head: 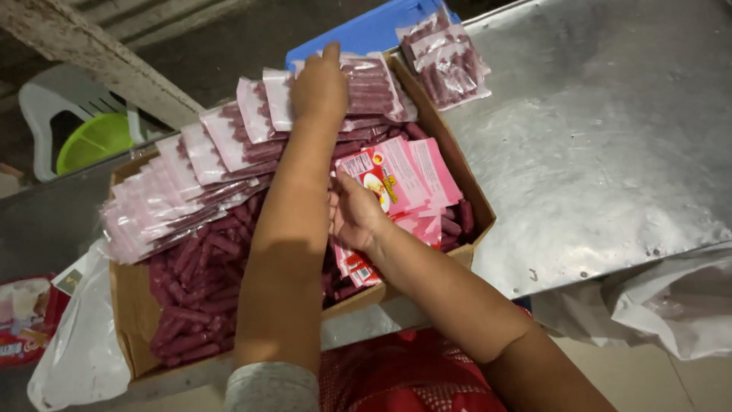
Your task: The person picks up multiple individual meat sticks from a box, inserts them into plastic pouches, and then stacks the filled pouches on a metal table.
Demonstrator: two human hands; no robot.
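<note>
Two hands over a box (137, 305) of sausages.
The left hand (319, 85) lies flat, fingers together, on filled packs (229, 141) at the box's far side. The right hand (355, 214) pinches the pink empty bags (408, 175) inside the box, on the counter (610, 137).

a small food-packing workshop: steel table (610, 137), cardboard box (133, 305) of loose sausages (198, 305), stacked sealed packets (191, 175).

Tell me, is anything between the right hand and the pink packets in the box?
Nothing visible: the right hand already touches the pink packets. The left hand rests on the filled sausage packs.
</note>
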